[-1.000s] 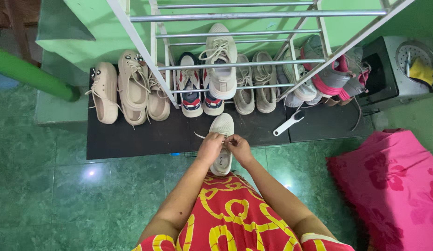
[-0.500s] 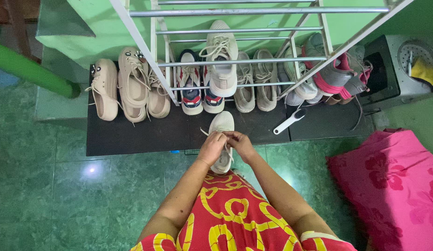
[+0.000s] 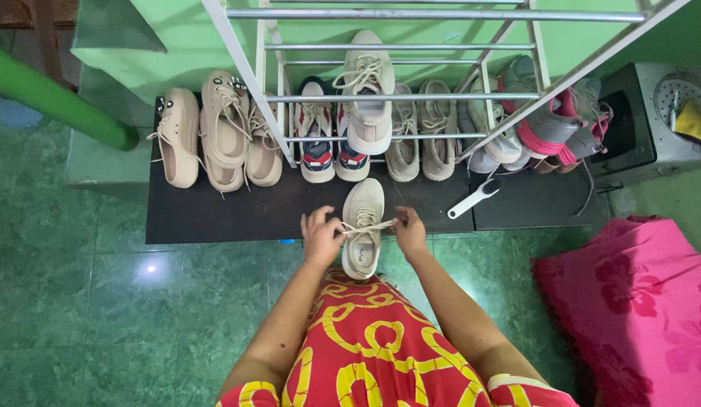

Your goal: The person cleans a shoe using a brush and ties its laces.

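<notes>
A cream sneaker (image 3: 363,202) lies toe-away at the front edge of a dark mat (image 3: 215,215). My left hand (image 3: 320,235) is on its left side and my right hand (image 3: 409,231) on its right. Each hand pinches one end of the sneaker's lace (image 3: 368,226), which is stretched taut sideways across the shoe between them. My red and yellow patterned garment (image 3: 373,339) fills the lower middle of the view.
Several sneakers stand in a row at the back of the mat, some under a metal rack (image 3: 410,98). A white brush (image 3: 474,197) lies right of the sneaker. A pink cloth (image 3: 636,294) lies at the right, a grey box (image 3: 652,113) behind it. Green tiled floor (image 3: 102,316) lies around.
My hands were together over the sneaker's laces. Now they have moved apart sideways, pulling the lace ends out tight to left and right.
</notes>
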